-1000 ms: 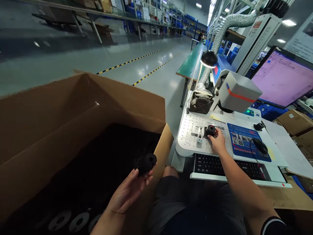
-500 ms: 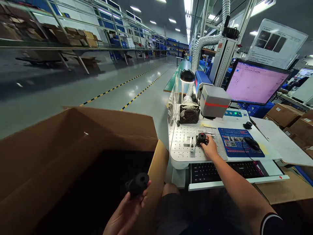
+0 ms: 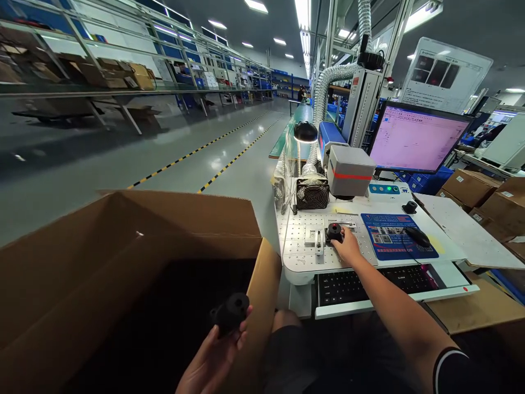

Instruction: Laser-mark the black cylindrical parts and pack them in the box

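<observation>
each hand point(image 3: 213, 353) apparently holds a black part point(image 3: 230, 312).

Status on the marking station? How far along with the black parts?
Done: nothing visibly finished; no output pile shows. In hand: the right hand touches a black round part with a red glow on the white perforated worktable under the grey laser head; the left hand holds another black cylindrical part. Left: the large brown cardboard box has a dark interior; contents unclear.

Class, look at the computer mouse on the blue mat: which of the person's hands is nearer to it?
Right. The right hand rests just left of the mouse on the worktable; the left hand is far off by the cardboard box.
</observation>
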A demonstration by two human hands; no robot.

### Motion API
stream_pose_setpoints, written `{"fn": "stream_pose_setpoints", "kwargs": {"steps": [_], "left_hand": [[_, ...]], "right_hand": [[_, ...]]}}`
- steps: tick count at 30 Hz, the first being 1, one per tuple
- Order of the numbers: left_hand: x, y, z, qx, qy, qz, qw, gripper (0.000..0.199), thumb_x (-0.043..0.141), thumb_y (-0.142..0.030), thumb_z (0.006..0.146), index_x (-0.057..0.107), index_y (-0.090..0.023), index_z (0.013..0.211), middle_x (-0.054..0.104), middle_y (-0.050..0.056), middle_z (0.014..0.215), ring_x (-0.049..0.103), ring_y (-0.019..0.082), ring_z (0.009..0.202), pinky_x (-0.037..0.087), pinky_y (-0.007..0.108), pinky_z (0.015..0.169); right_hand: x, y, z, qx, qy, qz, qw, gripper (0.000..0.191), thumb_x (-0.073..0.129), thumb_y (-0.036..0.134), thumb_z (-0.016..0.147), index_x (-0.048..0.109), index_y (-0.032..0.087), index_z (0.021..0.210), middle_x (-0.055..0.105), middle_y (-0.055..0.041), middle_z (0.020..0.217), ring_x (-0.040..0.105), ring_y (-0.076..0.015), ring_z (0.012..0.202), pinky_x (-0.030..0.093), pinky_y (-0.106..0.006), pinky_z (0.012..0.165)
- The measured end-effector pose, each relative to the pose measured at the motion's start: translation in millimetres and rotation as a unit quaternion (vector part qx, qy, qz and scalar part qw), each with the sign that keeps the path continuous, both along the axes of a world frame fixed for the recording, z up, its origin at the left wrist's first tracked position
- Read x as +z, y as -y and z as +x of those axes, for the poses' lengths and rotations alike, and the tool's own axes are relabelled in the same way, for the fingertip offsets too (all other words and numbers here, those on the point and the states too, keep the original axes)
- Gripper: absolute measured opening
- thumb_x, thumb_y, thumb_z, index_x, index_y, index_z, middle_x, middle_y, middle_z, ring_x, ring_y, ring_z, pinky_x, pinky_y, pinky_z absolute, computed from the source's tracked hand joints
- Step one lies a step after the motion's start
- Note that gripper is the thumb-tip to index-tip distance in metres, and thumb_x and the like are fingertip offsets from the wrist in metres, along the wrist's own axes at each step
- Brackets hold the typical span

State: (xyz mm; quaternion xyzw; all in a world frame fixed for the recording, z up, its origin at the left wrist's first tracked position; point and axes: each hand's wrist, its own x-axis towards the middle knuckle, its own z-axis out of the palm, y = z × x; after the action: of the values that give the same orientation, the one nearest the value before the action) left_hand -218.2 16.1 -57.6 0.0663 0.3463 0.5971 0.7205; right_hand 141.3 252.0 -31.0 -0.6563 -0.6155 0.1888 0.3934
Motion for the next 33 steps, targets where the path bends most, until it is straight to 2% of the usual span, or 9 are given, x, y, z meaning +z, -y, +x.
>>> {"fn": "stream_pose_setpoints", "kwargs": {"steps": [3,5,9,11,14,16,20,26,33], "left_hand": [[1.9,0,2,-0.004,0.003,0.002,1.0,0.077,0.071,-0.031,0.088,0.041,-0.024,0.158,0.068,0.013,0.13,0.07,0.025,0.099,0.063,0.031,0.085],[1.9,-1,3,0.01,0.002,-0.002,1.0,0.072,0.07,-0.031,0.088,0.045,-0.02,0.155,0.065,0.016,0.135,0.069,0.024,0.097,0.063,0.031,0.083],[0.5,-2,5,0.025,-0.017,-0.004,1.0,0.061,0.073,-0.032,0.087,0.057,-0.014,0.143,0.059,0.019,0.143,0.066,0.023,0.094,0.063,0.03,0.076],[0.2,-3,6,0.024,-0.024,-0.003,0.999,0.058,0.076,-0.034,0.085,0.063,-0.013,0.137,0.059,0.019,0.143,0.066,0.023,0.095,0.063,0.03,0.076],[0.3,-4,9,0.032,-0.038,-0.008,0.999,0.061,0.081,-0.038,0.079,0.066,-0.014,0.133,0.06,0.019,0.141,0.065,0.023,0.094,0.064,0.03,0.077],[0.9,-6,11,0.037,-0.057,0.005,0.998,0.068,0.087,-0.04,0.074,0.066,-0.016,0.134,0.062,0.019,0.139,0.065,0.023,0.093,0.064,0.03,0.077],[3.9,-9,14,0.033,-0.083,0.015,0.996,0.079,0.095,-0.043,0.064,0.067,-0.013,0.131,0.062,0.02,0.136,0.062,0.021,0.089,0.063,0.028,0.074],[6.3,-8,15,0.042,-0.09,0.005,0.995,0.083,0.098,-0.044,0.059,0.068,-0.012,0.129,0.061,0.021,0.136,0.06,0.02,0.086,0.063,0.027,0.071],[4.5,-10,15,0.04,-0.087,0.004,0.995,0.083,0.098,-0.043,0.059,0.068,-0.012,0.13,0.061,0.022,0.136,0.061,0.022,0.09,0.063,0.028,0.072]], "right_hand": [[6.7,16,14,0.002,-0.01,0.006,1.0,0.063,0.075,0.035,0.075,0.058,0.02,0.134,0.068,-0.0156,0.13,0.062,-0.0349,0.125,0.047,-0.054,0.109],[9.9,38,24,0.016,-0.014,0.03,0.999,0.061,0.071,0.037,0.079,0.057,0.02,0.135,0.068,-0.0154,0.132,0.063,-0.0335,0.125,0.047,-0.055,0.11],[11.1,103,41,0.058,-0.015,0.083,0.995,0.05,0.064,0.039,0.089,0.058,0.022,0.136,0.068,-0.0131,0.133,0.064,-0.0298,0.123,0.049,-0.053,0.109],[9.0,138,46,0.062,-0.014,0.079,0.995,0.046,0.063,0.04,0.092,0.059,0.024,0.135,0.068,-0.0129,0.132,0.065,-0.0298,0.122,0.051,-0.054,0.108],[2.2,178,51,0.053,-0.011,0.057,0.997,0.041,0.061,0.04,0.095,0.06,0.026,0.135,0.069,-0.0123,0.13,0.066,-0.0299,0.12,0.053,-0.054,0.106],[-4.7,196,53,0.052,0.001,0.058,0.997,0.039,0.059,0.036,0.097,0.059,0.028,0.135,0.069,-0.0109,0.129,0.066,-0.0293,0.12,0.054,-0.054,0.105],[-20.7,213,55,0.074,0.067,0.097,0.99,0.036,0.054,0.027,0.098,0.062,0.03,0.132,0.071,-0.0094,0.126,0.066,-0.0296,0.119,0.052,-0.056,0.105],[-33.1,215,54,0.103,0.114,0.103,0.983,0.036,0.051,0.022,0.098,0.064,0.03,0.13,0.073,-0.0085,0.121,0.069,-0.0292,0.114,0.053,-0.056,0.102],[-45.3,211,59,0.11,0.113,0.086,0.984,0.053,0.042,0.01,0.092,0.056,0.028,0.139,0.074,-0.0081,0.12,0.07,-0.0279,0.106,0.052,-0.057,0.1]]}}
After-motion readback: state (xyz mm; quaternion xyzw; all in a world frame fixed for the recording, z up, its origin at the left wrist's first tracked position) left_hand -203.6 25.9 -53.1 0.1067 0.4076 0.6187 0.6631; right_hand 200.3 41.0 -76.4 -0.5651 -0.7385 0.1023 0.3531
